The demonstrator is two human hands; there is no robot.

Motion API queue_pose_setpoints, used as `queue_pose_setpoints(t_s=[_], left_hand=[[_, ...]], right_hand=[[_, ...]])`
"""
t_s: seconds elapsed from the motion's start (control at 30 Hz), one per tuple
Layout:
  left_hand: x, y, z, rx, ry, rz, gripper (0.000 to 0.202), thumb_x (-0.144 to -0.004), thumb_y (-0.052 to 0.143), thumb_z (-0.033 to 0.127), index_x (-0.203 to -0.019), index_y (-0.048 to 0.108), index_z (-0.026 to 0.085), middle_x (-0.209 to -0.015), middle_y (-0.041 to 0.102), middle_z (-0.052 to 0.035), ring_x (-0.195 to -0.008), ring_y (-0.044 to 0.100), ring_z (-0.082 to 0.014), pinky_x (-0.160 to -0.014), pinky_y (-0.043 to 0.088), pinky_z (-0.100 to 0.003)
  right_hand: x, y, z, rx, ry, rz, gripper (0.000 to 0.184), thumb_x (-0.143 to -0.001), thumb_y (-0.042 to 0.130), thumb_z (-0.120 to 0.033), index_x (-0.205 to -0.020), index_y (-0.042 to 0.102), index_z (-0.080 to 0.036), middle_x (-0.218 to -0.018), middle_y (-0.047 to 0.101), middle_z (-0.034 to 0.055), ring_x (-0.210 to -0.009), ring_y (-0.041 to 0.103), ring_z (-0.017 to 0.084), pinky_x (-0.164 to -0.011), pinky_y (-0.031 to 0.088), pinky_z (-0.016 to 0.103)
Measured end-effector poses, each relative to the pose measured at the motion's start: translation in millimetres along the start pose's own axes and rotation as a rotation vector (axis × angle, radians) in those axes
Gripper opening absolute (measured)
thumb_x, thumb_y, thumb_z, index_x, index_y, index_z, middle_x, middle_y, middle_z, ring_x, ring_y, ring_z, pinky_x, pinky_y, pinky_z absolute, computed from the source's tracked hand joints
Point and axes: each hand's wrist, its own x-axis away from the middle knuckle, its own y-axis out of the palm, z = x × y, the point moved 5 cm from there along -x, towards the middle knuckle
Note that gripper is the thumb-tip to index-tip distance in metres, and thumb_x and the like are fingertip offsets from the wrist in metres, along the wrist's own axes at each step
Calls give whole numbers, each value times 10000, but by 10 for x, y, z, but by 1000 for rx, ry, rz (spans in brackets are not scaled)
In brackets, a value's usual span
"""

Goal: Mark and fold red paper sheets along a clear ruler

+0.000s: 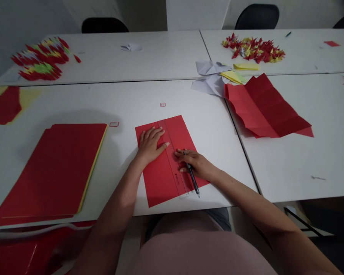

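A red paper sheet (pixel 157 179) lies on the white table (pixel 126 103) in front of me. Across it runs a clear ruler (pixel 180 181), reaching from the sheet's far edge to its near edge. My left hand (pixel 150 144) lies flat on the sheet, fingers stretched out, fingertips touching the ruler. My right hand (pixel 195 164) is closed around a dark pen (pixel 193 180), its tip end against the ruler's right side.
A stack of red sheets over yellow ones (pixel 53 172) sits at left. A creased red sheet (pixel 265 107) and white and yellow papers (pixel 215 78) lie at right. Piles of small folded paper pieces (pixel 253 49) (pixel 41 58) rest on the far tables. Black chairs (pixel 256 16) stand behind.
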Motion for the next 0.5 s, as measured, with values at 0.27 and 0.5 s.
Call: queue_pose_setpoints(t_s=[0.27,0.5], left_hand=[[-2,-4,36,-13,-24,-25,518,-966,467,485,-1415,495,228,-1546,445,-34,-1472,295,-265,-1233,125,-504],[17,25,135,-51,-20,33,510,-1007,343,473,-1421,492,216,-1548,439,-42,-1482,273,-268,-1232,102,-527]], right_hand=[[1,-11,-35,45,-47,-11,249,-919,644,-323,-1163,641,-270,-1349,636,88,-1330,537,243,-1147,412,506],[9,-24,-11,71,-25,-28,264,-897,673,-308,-1159,651,-284,-1358,632,65,-1330,537,252,-1156,407,506]])
